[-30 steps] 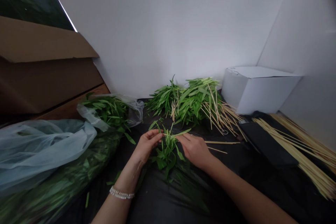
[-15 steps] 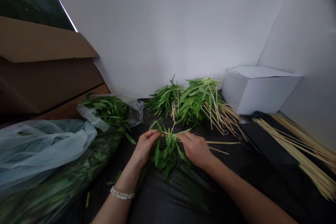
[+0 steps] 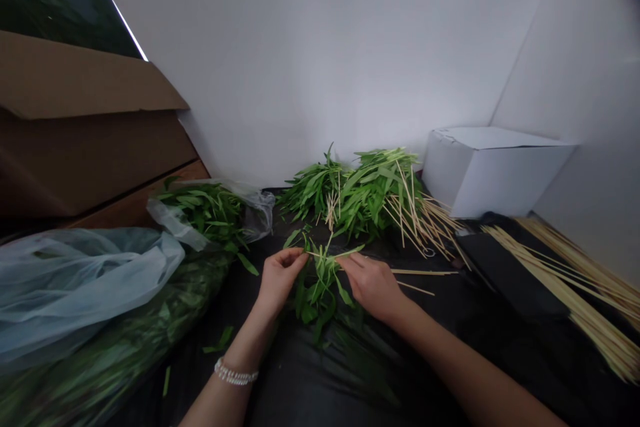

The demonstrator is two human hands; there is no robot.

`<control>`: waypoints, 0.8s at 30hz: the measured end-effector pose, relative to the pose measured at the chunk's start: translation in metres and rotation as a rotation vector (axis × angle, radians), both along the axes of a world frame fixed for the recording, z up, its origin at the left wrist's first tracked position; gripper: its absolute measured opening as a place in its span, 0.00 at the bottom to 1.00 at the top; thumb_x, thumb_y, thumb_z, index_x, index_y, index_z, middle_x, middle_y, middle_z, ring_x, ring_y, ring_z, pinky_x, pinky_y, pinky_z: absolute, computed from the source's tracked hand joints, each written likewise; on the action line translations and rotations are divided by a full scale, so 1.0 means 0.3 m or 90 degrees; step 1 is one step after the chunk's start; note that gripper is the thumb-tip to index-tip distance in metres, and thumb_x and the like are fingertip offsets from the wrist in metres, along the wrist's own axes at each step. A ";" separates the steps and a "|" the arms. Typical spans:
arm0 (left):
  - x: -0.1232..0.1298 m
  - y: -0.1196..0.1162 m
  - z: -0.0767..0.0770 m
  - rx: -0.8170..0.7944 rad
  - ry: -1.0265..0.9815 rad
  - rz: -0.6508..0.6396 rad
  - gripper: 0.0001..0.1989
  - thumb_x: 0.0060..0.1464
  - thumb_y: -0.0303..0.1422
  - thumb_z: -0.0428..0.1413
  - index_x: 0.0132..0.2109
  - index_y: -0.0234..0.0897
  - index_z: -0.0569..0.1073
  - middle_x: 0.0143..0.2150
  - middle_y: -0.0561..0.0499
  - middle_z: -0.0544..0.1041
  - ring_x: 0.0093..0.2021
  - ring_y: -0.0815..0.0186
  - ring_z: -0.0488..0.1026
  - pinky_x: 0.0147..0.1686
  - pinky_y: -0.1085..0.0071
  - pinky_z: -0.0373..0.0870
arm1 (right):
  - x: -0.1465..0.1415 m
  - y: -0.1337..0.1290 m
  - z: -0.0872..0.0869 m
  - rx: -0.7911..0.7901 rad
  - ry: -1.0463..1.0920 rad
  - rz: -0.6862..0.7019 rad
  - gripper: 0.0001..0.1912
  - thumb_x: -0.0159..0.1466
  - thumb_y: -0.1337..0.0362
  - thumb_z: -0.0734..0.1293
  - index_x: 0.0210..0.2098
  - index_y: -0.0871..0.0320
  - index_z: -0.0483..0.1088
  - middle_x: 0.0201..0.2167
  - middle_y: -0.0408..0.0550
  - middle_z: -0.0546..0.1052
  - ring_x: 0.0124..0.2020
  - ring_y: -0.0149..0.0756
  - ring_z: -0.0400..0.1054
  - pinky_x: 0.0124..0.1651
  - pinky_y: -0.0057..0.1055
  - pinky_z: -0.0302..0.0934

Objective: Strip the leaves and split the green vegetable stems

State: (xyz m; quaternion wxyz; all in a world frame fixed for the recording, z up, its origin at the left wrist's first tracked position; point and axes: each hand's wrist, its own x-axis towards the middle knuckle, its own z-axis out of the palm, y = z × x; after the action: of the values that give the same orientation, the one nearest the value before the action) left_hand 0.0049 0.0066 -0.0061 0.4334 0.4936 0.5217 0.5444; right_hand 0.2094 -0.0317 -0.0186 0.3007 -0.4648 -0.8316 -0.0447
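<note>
A bunch of leafy greens with long narrow leaves (image 3: 320, 287) hangs from a thin wooden skewer (image 3: 317, 254), low over the dark surface. My left hand (image 3: 279, 277) is closed in a pinch on a leafy green stem at the skewer's left end. On the other side, my right hand (image 3: 373, 283) is closed round the skewer and the stems beside it; its fingertips are partly hidden. Beyond my hands lie a pile of skewered greens (image 3: 375, 180) and a smaller pile of greens (image 3: 313, 190), with several bare skewer ends pointing out.
Clear plastic bags (image 3: 90, 280) of greens lie at the left, in front of a cardboard box (image 3: 90, 153). A white box (image 3: 495, 170) stands at the back right. Loose wooden skewers (image 3: 565, 300) lie by a black case (image 3: 515, 277). A white wall (image 3: 320, 53) closes off the back.
My left hand has shifted slightly right and its fingers have turned at the skewer's end. The leaf that hung by its fingertips has swung back. My right hand has barely moved.
</note>
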 end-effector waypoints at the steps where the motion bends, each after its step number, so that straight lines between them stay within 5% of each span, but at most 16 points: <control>1: 0.002 -0.002 0.003 0.007 0.010 -0.001 0.16 0.33 0.37 0.70 0.31 0.33 0.80 0.27 0.49 0.80 0.25 0.67 0.72 0.27 0.74 0.66 | 0.001 0.000 0.000 -0.003 -0.002 -0.003 0.18 0.64 0.74 0.59 0.50 0.57 0.70 0.41 0.50 0.76 0.39 0.35 0.72 0.43 0.27 0.64; 9: -0.006 -0.013 0.021 0.014 0.031 -0.030 0.18 0.43 0.46 0.64 0.32 0.34 0.81 0.26 0.49 0.78 0.26 0.68 0.69 0.26 0.75 0.61 | 0.001 -0.001 0.006 -0.005 -0.008 -0.020 0.18 0.64 0.75 0.58 0.49 0.57 0.71 0.40 0.50 0.76 0.38 0.35 0.72 0.41 0.27 0.63; 24: -0.020 0.000 0.003 -0.030 -0.022 -0.066 0.18 0.39 0.44 0.67 0.32 0.33 0.79 0.23 0.54 0.73 0.22 0.73 0.62 0.24 0.77 0.57 | 0.001 -0.001 0.005 0.010 0.023 0.010 0.19 0.64 0.74 0.58 0.50 0.56 0.71 0.40 0.49 0.77 0.39 0.35 0.72 0.43 0.27 0.64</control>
State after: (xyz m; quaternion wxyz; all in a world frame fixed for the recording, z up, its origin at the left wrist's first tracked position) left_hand -0.0012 0.0065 -0.0052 0.4814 0.5001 0.5009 0.5170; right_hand 0.2095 -0.0321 -0.0171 0.3193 -0.4568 -0.8293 -0.0406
